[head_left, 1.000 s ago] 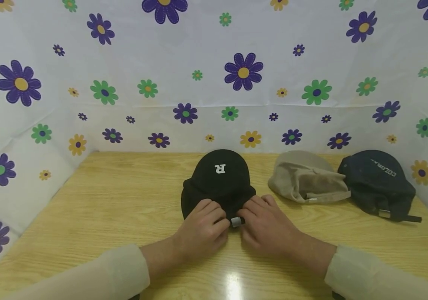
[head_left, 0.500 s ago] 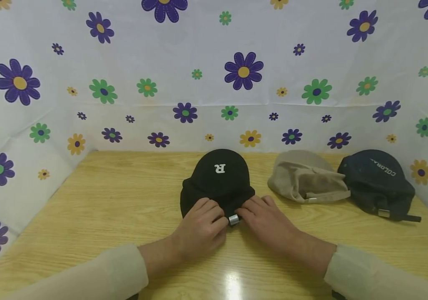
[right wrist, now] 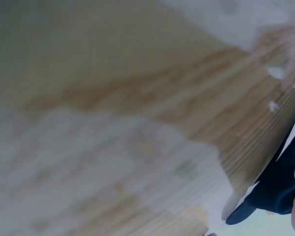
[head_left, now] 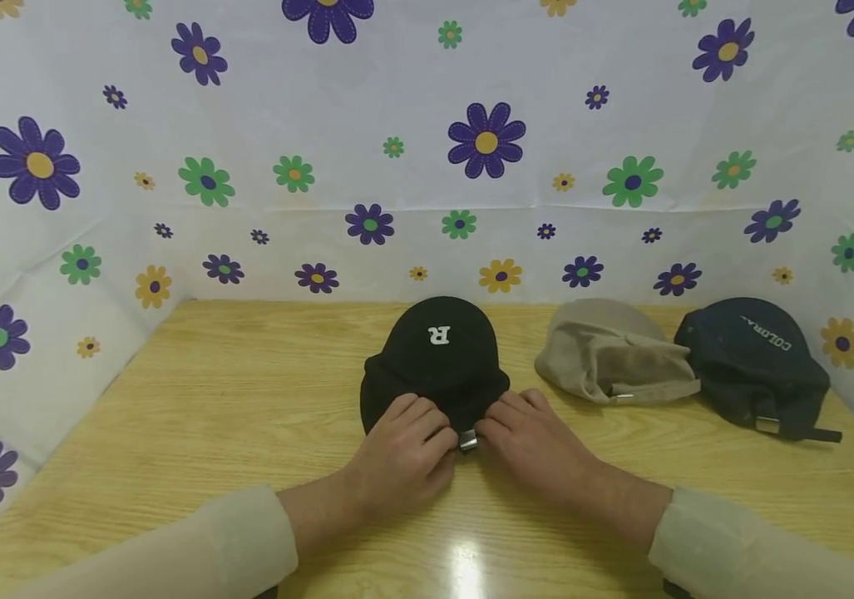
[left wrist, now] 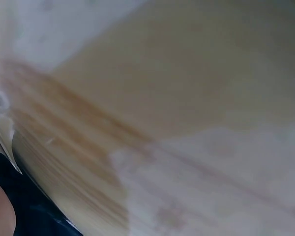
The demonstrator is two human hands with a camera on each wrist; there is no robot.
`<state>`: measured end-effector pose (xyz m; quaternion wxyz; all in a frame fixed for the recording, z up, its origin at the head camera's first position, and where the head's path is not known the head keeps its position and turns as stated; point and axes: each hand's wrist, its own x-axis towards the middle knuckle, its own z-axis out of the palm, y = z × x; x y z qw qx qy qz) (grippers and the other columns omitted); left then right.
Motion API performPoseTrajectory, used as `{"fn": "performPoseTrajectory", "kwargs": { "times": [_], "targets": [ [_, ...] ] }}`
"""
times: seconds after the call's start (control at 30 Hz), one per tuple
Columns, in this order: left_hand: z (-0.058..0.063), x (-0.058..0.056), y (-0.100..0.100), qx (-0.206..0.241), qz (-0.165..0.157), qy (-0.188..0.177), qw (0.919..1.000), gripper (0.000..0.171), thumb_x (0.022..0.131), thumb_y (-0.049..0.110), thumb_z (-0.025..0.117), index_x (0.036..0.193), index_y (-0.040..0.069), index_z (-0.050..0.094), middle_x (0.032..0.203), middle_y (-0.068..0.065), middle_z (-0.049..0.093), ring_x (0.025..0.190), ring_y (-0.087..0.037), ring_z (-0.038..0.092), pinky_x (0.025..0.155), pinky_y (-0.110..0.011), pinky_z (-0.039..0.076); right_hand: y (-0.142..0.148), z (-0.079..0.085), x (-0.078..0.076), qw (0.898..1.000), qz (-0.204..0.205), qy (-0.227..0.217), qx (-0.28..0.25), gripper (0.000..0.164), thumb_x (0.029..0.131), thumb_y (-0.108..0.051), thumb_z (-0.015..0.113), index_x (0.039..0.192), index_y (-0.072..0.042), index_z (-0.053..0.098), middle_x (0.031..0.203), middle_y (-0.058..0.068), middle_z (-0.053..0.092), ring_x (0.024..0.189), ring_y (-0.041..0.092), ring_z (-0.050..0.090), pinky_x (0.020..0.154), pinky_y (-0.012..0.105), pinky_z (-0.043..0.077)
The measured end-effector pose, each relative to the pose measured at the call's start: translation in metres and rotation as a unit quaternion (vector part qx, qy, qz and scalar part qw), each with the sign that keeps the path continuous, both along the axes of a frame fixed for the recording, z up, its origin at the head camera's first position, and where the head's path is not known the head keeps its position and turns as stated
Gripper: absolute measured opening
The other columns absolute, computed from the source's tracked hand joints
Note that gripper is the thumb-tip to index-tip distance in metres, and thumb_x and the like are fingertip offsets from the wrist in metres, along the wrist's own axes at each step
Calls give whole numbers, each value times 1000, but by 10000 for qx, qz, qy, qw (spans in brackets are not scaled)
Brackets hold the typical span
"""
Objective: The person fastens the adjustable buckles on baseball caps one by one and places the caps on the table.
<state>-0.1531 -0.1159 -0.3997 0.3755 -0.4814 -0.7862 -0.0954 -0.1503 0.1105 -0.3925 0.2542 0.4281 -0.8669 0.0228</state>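
A black cap (head_left: 441,358) with a white R lies on the table, its back strap side toward me. My left hand (head_left: 407,449) grips the cap's lower edge just left of the metal strap buckle (head_left: 467,441). On the buckle's other side, my right hand (head_left: 539,445) pinches the strap end, with fingers bent and close to the buckle. Both thumbs are mostly hidden under the hands. In the left wrist view, part of the cap (left wrist: 34,206) shows dark at the lower left corner; in the right wrist view, the cap (right wrist: 280,189) appears beside some fingertips.
To the right, a beige cap (head_left: 584,349) rests on the wooden table (head_left: 247,374), touching a navy cap (head_left: 741,358) with lettering, a metal buckle and a strap end sticking out. A white cloth (head_left: 397,91) with printed flowers hangs behind and at the sides.
The buckle has shifted slightly left, and less of the dark strap shows between it and my right fingers. The cap and my left hand have stayed nearly in place.
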Motion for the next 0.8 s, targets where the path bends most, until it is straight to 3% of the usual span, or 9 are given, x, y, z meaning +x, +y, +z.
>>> {"fn": "performPoseTrajectory", "kwargs": {
  "times": [0.27,0.43,0.53,0.7,0.8],
  "targets": [
    [0,3,2,-20,292,-71,9995,21,81,29,72,91,11,67,90,0,64,85,-18,57,82,-34,44,-8,-6,3,9963,394,172,-738,10,85,-18,76,91,-14,70,88,-4,63,86,15,57,76,32,41],
    [-1,3,2,-154,413,-42,9990,19,82,30,71,89,12,69,89,1,64,85,-18,57,82,-35,44,-8,-3,2,9968,451,600,-286,10,85,-19,75,90,-15,67,86,-3,61,83,17,53,77,34,41],
    [-1,4,1,-251,429,1,9988,17,82,29,71,87,13,70,88,1,64,85,-18,57,83,-35,43,-6,0,0,9927,648,993,233,6,93,-16,61,91,-13,65,86,-2,60,81,19,50,77,35,40],
    [-2,3,2,-322,385,207,9985,15,80,25,71,86,12,70,86,2,64,82,-17,56,81,-35,43,-1,1,-4,9772,1070,1692,708,41,105,-8,26,92,-9,65,85,1,60,79,20,47,77,36,39],
    [-3,2,3,-290,397,348,9982,14,77,25,72,83,12,70,83,2,63,80,-17,56,80,-36,43,-1,-3,-4,9805,1061,1564,547,39,105,-10,29,92,-11,66,86,0,62,80,19,49,77,35,39]
  ]
}}
